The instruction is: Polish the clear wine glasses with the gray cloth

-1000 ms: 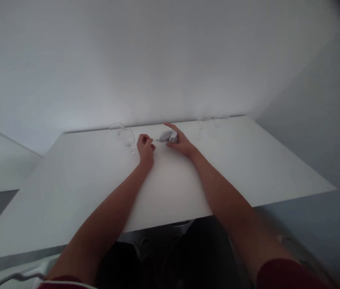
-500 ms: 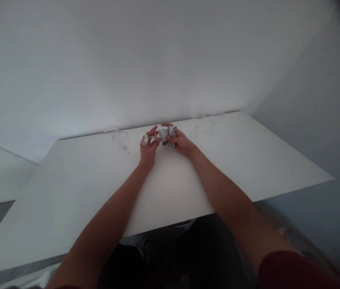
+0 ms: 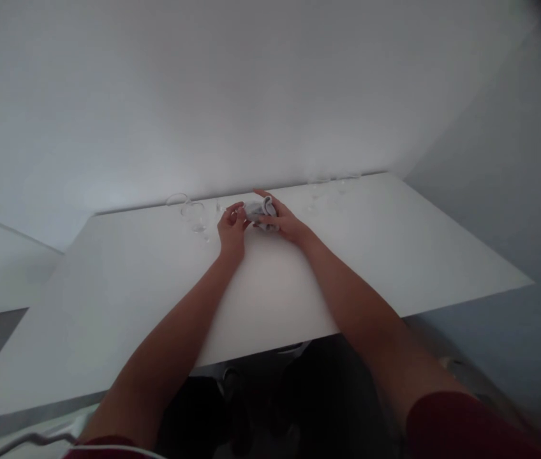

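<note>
Held sideways over the far part of the white table [image 3: 270,287] is a clear stemmed glass [image 3: 219,208], its foot pointing left. My left hand [image 3: 233,228] is closed around the stem. A grey-white cloth [image 3: 261,214] is bunched at the bowl end, and my right hand [image 3: 284,219] is wrapped round it from the right. The cloth and fingers hide most of the bowl. To the left of my left hand stand clear stemmed glasses [image 3: 197,217], faint against the white top.
More clear glasses [image 3: 318,191] stand right of my right hand, near the table's back edge. A white wall [image 3: 251,95] rises behind the table, and another wall [image 3: 504,159] borders the right. A white cable [image 3: 108,448] crosses the bottom left.
The glass has turned so its foot now shows nearly edge-on instead of as a round disc. My right hand has shifted slightly left with the cloth. A cable has come into view.
</note>
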Action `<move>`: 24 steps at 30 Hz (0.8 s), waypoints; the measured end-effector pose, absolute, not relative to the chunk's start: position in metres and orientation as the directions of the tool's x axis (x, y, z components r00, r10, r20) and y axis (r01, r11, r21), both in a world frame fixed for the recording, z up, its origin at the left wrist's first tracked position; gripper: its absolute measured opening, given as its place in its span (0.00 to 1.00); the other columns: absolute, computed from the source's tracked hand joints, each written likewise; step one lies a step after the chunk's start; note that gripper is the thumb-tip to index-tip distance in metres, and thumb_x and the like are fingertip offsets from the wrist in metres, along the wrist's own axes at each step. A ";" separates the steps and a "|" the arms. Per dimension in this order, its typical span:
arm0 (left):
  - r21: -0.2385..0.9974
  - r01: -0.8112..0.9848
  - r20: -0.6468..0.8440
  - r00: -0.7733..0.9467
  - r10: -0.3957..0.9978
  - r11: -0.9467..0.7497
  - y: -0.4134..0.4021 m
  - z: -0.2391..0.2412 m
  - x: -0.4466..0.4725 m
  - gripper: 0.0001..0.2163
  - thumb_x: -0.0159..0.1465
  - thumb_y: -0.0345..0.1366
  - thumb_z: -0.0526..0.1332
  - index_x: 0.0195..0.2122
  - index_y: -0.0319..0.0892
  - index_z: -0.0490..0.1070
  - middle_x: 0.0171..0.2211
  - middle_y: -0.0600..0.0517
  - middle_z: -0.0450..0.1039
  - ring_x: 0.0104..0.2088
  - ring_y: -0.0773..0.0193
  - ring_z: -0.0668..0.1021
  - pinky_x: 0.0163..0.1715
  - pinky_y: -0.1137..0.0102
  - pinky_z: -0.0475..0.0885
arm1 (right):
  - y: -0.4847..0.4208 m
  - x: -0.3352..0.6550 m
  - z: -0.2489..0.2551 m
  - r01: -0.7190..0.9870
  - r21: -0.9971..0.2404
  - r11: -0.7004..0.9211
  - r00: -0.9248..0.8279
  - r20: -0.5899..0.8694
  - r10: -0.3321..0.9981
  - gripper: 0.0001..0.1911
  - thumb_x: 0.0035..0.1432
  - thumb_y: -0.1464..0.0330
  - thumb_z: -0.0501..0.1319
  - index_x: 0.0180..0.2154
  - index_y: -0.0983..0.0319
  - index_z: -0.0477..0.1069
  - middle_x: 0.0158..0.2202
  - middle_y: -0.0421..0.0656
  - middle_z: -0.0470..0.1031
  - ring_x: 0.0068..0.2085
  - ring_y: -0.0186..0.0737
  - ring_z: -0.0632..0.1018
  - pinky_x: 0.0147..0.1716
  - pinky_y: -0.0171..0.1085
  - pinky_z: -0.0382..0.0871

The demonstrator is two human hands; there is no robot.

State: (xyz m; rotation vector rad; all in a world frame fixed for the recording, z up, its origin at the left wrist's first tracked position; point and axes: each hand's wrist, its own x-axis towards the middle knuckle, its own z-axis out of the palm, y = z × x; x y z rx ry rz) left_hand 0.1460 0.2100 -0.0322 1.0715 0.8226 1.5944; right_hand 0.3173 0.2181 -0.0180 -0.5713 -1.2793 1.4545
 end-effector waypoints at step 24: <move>0.922 -0.342 0.209 0.041 0.977 -0.183 0.200 -0.023 0.156 0.22 0.61 0.54 0.74 0.49 0.48 0.74 0.47 0.47 0.76 0.47 0.59 0.82 0.41 0.65 0.84 | 0.223 0.323 -0.025 -0.272 -0.908 0.317 -0.125 0.360 0.925 0.34 0.47 0.60 0.81 0.55 0.52 0.75 0.36 0.35 0.77 0.35 0.38 0.77 0.36 0.35 0.75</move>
